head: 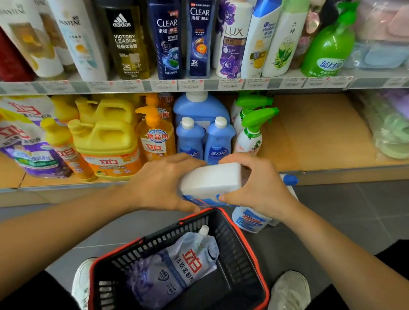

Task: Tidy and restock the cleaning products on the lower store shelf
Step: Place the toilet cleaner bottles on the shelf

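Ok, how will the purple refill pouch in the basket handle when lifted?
Probably floppy: the refill pouch is a soft bag lying slumped and creased on the basket floor, so it should sag if gripped at one end. It looks full, so likely heavy for its size. The glossy film may be slippery; its capped spout seems the firmest hold.

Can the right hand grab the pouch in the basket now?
Probably not yet: the right hand grips the white bottle with the left hand. The pouch lies uncovered in the open basket.
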{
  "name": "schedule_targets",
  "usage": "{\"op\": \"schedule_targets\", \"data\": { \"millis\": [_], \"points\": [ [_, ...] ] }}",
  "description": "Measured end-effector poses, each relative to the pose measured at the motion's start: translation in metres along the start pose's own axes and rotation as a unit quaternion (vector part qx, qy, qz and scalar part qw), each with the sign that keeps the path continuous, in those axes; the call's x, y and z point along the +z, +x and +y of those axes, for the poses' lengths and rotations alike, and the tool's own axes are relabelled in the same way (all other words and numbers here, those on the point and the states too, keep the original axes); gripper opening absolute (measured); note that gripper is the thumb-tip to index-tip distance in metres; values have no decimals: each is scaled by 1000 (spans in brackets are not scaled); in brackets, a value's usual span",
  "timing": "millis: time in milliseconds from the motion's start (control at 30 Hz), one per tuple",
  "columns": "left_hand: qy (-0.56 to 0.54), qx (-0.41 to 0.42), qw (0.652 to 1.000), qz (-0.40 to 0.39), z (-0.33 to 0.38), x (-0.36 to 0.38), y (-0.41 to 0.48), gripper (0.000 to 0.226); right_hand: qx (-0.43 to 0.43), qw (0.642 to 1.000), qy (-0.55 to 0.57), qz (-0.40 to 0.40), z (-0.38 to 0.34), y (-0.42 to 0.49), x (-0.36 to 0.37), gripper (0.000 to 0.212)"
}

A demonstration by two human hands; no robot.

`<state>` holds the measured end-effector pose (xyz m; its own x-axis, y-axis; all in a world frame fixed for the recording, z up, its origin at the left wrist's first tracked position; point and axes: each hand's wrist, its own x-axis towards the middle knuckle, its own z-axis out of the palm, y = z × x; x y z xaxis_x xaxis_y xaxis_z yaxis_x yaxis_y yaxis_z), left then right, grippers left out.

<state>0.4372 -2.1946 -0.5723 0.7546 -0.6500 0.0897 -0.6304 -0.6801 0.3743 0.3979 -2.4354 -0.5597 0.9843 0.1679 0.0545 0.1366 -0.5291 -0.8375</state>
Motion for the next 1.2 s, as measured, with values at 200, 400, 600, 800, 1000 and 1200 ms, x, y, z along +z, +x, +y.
{"op": "schedule_targets", "data": {
  "millis": [200, 400, 600, 800, 1000, 1200],
  "points": [
    [-76, -6, 997, -8, -6, 8, -6, 70, -35, 998, 22, -40, -2, -3, 9, 66],
    [-180, -59, 981, 36, -12, 14, -14, 72, -131, 991, -20, -13, 3, -17, 25, 66],
    [-201, -68, 976, 54, -15, 18, -14, 69, -168, 985, 16, 46, 6, -25, 26, 48],
    [-209, -66, 974, 54, -11, 19, -15, 69, -104, 983, 97, 116, 4, -25, 20, 33],
    [-185, -56, 978, 73, -3, 20, -17, 75, -21, 966, 180, 183, 0, -21, 20, 22],
    [-218, -48, 972, 77, -1, 19, -16, 72, 31, 963, 175, 205, 3, -14, 18, 24]
  ]
}}
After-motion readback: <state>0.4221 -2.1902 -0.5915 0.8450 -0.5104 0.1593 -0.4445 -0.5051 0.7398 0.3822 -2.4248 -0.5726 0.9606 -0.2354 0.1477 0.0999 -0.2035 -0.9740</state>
